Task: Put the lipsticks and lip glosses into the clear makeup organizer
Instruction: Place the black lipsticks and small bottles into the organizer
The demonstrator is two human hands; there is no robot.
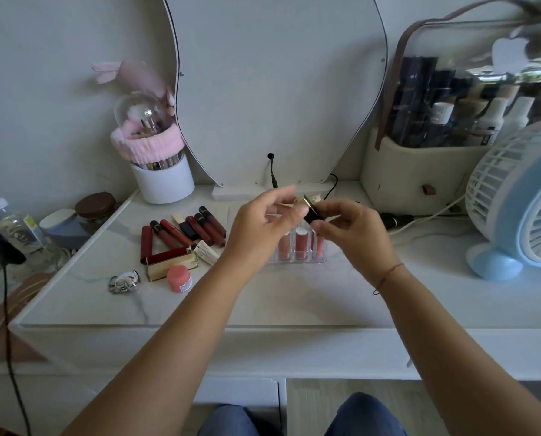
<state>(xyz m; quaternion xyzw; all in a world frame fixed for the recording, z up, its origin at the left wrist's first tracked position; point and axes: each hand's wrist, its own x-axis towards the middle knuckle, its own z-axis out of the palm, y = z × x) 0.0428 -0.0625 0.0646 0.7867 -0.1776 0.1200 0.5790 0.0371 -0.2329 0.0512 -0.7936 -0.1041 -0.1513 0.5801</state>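
My right hand (348,228) grips a black lipstick (313,212) with a gold band, held above the clear makeup organizer (300,261). My left hand (263,221) is beside it, its thumb and fingertips touching the lipstick's gold end. The organizer stands on the white table, and three pink lip glosses (301,245) stand upright in its front slots; its rear part is hidden by my hands. To the left lies a pile of dark red lip glosses and lipsticks (187,234), with a gold lipstick box (171,267) and a round pink jar (179,278) in front of it.
A mirror (275,89) stands behind the organizer, its cable plugged in at the base. A white brush holder (163,180) with a pink band is at back left, a cosmetics case (436,146) at back right, a blue fan (521,202) on the right. Keys (124,281) lie near the front left.
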